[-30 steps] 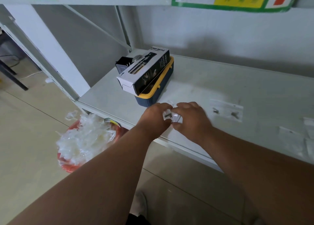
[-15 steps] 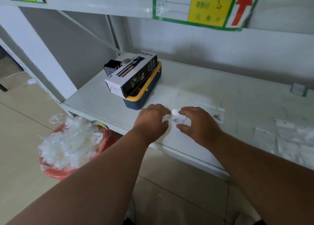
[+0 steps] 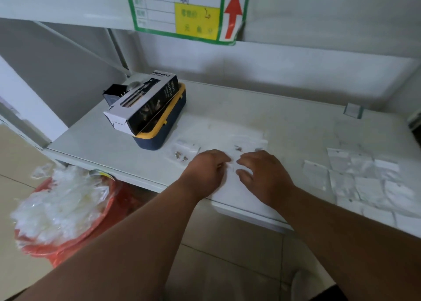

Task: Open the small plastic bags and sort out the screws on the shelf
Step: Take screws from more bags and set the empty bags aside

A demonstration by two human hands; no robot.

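1. Left hand (image 3: pixel 206 171) and right hand (image 3: pixel 264 175) were at the shelf's (image 3: pixel 227 109) front edge, fingers curled toward a small clear plastic bag (image 3: pixel 232 164) between them (actual pinch: couldn't tell).
2. Loose screws (image 3: pixel 180 156) lay just left, on another bag.
3. Flat bags (image 3: pixel 364 177) were piled at right.

Two hands meet over a pale shelf (image 3: pixel 227 109), left hand (image 3: pixel 206 171) and right hand (image 3: pixel 265 177) pinching a small clear bag (image 3: pixel 232 165). Loose screws (image 3: pixel 180 156) lie left; flat bags (image 3: pixel 364 177) lie right.
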